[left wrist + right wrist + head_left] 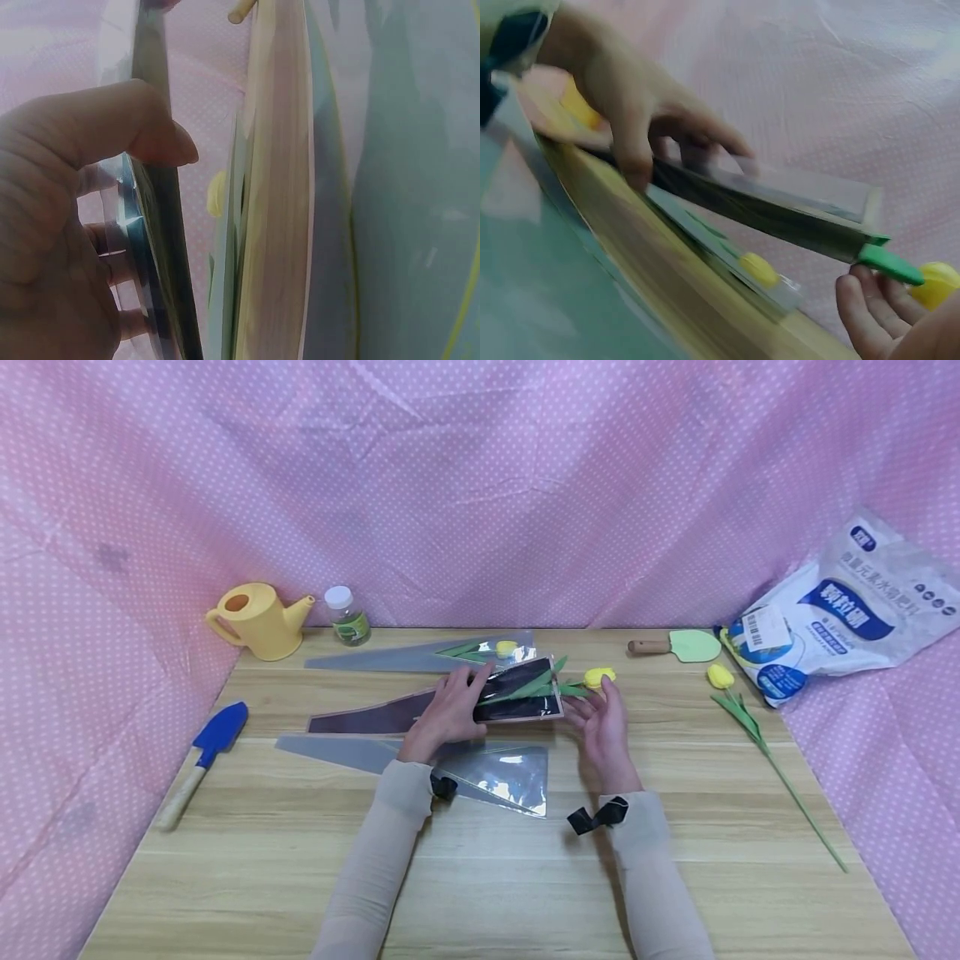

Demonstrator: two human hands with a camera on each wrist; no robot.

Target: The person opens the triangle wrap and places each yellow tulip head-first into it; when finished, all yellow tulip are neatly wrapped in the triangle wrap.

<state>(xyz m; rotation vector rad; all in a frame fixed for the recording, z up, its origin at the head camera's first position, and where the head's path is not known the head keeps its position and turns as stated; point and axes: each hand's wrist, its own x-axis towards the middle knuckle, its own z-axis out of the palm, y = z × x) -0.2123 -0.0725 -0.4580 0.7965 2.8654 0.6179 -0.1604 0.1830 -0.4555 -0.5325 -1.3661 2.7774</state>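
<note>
- The left hand (450, 706) grasps the dark sleeve (525, 708), with the thumb on its near side.
- This sleeve is in the middle of the table (495, 893), its wide right end lifted.
- A yellow tulip (598, 677) lies in it, and the bloom stands out past the right end.
- The right hand (606, 731) is under this bloom, its fingers touching green leaf; I cannot tell if its grip is pinching.
- One clear sleeve (513, 777) lies nearer; another (390, 658), containing a tulip, farther.
- At right lies a loose tulip (744, 718).
</note>
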